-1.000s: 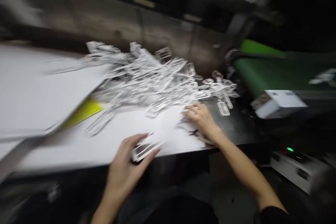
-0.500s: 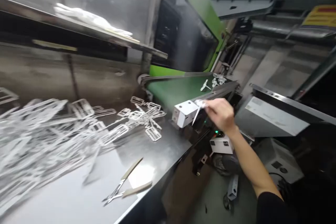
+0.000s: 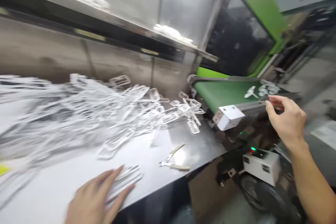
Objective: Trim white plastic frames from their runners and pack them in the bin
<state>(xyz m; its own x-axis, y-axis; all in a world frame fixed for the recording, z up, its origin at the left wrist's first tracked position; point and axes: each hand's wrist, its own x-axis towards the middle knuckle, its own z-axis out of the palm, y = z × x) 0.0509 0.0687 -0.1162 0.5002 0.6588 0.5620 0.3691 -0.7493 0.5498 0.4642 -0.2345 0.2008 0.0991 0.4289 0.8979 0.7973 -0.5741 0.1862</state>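
My left hand (image 3: 97, 196) is closed on a small stack of slim white plastic pieces (image 3: 126, 180), low over the white sheet (image 3: 63, 189); motion blurs both. My right hand (image 3: 286, 120) reaches out by the near edge of the green conveyor belt (image 3: 217, 92). Its fingers are curved with a gap to the thumb, and nothing shows between them. Beyond it on the belt lie a white plastic piece (image 3: 251, 92) and a cluster of white parts (image 3: 267, 88). Nippers with tan handles (image 3: 174, 159) lie spread on the table between my hands.
A tangled heap of white plastic frames (image 3: 105, 112) covers the table's back left. Above it runs a metal shelf (image 3: 126, 24) with white items on it. A white box (image 3: 228, 117) juts from the conveyor's near end. The steel table's edge (image 3: 207, 159) drops off at right.
The view has swung left, and my left hand has come in with the white pieces. The white piece in my right hand half a second ago no longer shows there.
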